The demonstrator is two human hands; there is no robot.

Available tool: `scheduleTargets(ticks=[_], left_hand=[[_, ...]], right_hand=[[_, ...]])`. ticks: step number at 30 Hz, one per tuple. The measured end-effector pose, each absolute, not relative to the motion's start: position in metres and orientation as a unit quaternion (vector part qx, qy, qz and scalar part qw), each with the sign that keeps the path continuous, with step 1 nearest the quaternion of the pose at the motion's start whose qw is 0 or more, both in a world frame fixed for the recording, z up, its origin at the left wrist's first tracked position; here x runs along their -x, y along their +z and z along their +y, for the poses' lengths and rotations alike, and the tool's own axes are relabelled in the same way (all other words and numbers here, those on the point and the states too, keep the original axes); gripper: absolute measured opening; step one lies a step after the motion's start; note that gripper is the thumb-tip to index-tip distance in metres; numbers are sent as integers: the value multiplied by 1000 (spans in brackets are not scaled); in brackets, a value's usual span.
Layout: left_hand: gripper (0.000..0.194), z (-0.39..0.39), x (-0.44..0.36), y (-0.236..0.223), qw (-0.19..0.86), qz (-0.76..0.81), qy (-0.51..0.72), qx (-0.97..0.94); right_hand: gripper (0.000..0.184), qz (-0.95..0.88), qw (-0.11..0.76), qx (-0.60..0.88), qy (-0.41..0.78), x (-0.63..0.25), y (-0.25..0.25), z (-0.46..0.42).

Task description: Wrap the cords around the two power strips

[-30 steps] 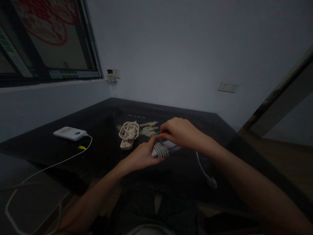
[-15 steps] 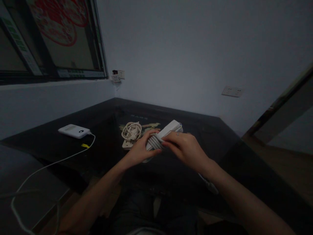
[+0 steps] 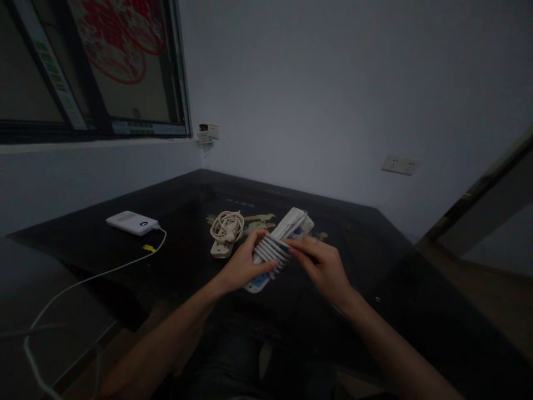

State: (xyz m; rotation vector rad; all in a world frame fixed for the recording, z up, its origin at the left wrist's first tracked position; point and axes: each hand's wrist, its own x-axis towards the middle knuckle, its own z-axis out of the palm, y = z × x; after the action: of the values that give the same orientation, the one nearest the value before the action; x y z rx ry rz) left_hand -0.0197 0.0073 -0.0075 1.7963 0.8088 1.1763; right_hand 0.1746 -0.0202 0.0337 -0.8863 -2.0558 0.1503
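A long white power strip (image 3: 288, 223) is held slanted above the dark table, its grey-white cord (image 3: 271, 250) wound around its middle in several turns. My left hand (image 3: 245, 260) grips the strip and the turns from the left, thumb across the near side. On the other side my right hand (image 3: 322, 261) has thumb and forefinger pinched on the cord at the edge of the coils. A blue patch shows at the strip's near end. Just left of my left hand lies a second, cream power strip (image 3: 220, 248) with its cord (image 3: 227, 225) bundled on top.
A white power bank (image 3: 131, 222) with a white cable (image 3: 97, 276) trailing off the left edge lies on the black table (image 3: 175, 194). Near it is a yellow scrap (image 3: 149, 248). Wall sockets (image 3: 400, 165) are behind, and a window (image 3: 137, 100) is at upper left.
The strip has turned in my left hand, showing more of the coils and the blue patch. My right hand has moved slightly down and right along the cord. The view has shifted a little.
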Motion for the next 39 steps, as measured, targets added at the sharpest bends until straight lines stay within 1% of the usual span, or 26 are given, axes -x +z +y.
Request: scheduleTargets(ticks=[4, 10, 16, 25, 31, 34, 37, 38, 39], left_hand=[[51, 7, 19, -9, 419, 324, 490, -692], [65, 9, 16, -14, 513, 268, 498, -646], [59, 9, 12, -17, 542, 245, 500, -630], [57, 3, 11, -15, 533, 247, 515, -624], [58, 6, 12, -20, 531, 255, 512, -625], [60, 5, 13, -21, 574, 247, 504, -597], [64, 1, 16, -18, 633, 222, 493, -554], [64, 0, 17, -17, 653, 208, 487, -542], [64, -2, 18, -15, 671, 192, 481, -531]], right_hand=[[26, -817, 465, 336, 57, -171, 23, -19], [27, -805, 490, 329, 67, -172, 11, -14], [21, -766, 545, 340, 37, -167, 6, -15], [18, -749, 579, 322, 8, -156, -5, -16], [19, -767, 550, 330, 11, -159, -1, -19], [18, -751, 551, 363, 26, -164, 1, -21], [14, -722, 561, 396, 90, -176, 1, -22], [18, -724, 547, 401, 126, -181, 1, -21], [26, -734, 524, 400, 165, -186, 2, -20]])
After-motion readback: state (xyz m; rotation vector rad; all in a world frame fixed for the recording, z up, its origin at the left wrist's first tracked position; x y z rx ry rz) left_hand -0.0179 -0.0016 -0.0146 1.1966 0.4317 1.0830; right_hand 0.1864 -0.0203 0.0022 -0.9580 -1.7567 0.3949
